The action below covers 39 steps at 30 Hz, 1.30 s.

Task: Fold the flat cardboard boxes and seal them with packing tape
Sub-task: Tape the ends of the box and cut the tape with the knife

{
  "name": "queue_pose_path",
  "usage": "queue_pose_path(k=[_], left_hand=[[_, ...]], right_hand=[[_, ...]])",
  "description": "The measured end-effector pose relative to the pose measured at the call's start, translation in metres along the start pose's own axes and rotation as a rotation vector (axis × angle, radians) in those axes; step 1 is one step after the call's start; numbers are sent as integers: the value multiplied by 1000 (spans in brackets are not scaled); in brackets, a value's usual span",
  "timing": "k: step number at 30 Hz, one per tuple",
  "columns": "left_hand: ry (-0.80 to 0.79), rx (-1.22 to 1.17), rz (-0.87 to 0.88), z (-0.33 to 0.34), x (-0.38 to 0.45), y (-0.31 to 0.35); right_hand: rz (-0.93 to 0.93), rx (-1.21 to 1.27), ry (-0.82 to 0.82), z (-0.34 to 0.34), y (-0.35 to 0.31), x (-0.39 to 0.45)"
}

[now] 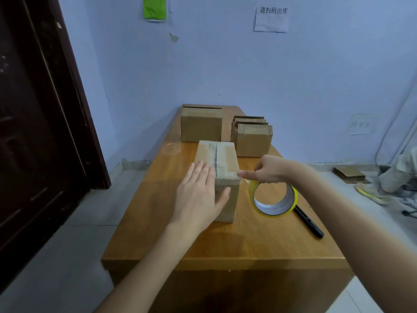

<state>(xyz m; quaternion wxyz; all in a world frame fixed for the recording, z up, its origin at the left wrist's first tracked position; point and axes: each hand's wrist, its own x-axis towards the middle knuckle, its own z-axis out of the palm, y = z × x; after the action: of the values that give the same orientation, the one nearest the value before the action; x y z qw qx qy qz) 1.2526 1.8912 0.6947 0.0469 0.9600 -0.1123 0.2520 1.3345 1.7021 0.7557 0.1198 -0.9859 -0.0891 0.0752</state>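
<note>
A folded cardboard box (222, 159) stands mid-table with clear tape along its top seam. My left hand (199, 195) lies flat against its near left top and side, fingers straight, thumb on the front face. My right hand (268, 169) pinches the tape end at the box's right top edge. A roll of packing tape with a yellow core (274, 199) hangs just below that hand, a clear strip running from it to the box.
On the wooden table (225, 242), a black pen (309, 222) lies right of the roll. An assembled box (201, 126) and a stack of flat boxes (252, 138) stand at the far end. Dark door at left; cardboard and shoes on the floor at right.
</note>
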Motion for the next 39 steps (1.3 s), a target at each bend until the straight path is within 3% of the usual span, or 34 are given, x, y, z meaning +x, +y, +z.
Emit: queue_pose_path(k=[7, 17, 24, 28, 30, 33, 35, 39], left_hand=[[37, -24, 45, 6, 7, 37], [148, 8, 153, 13, 12, 21], [167, 185, 253, -1, 31, 29], [128, 195, 276, 9, 29, 21], [100, 157, 248, 13, 26, 18], [82, 113, 225, 17, 27, 16], [86, 108, 241, 18, 29, 16], [113, 94, 273, 19, 30, 14]], right_hand=[[-23, -13, 11, -1, -3, -6], [4, 186, -1, -1, 5, -14], [-306, 475, 189, 20, 47, -34], [-416, 553, 410, 64, 61, -37], [-357, 668, 539, 82, 59, -34], [-137, 1036, 675, 97, 46, -32], [-38, 1260, 680, 102, 38, -31], [108, 1452, 641, 100, 30, -25]])
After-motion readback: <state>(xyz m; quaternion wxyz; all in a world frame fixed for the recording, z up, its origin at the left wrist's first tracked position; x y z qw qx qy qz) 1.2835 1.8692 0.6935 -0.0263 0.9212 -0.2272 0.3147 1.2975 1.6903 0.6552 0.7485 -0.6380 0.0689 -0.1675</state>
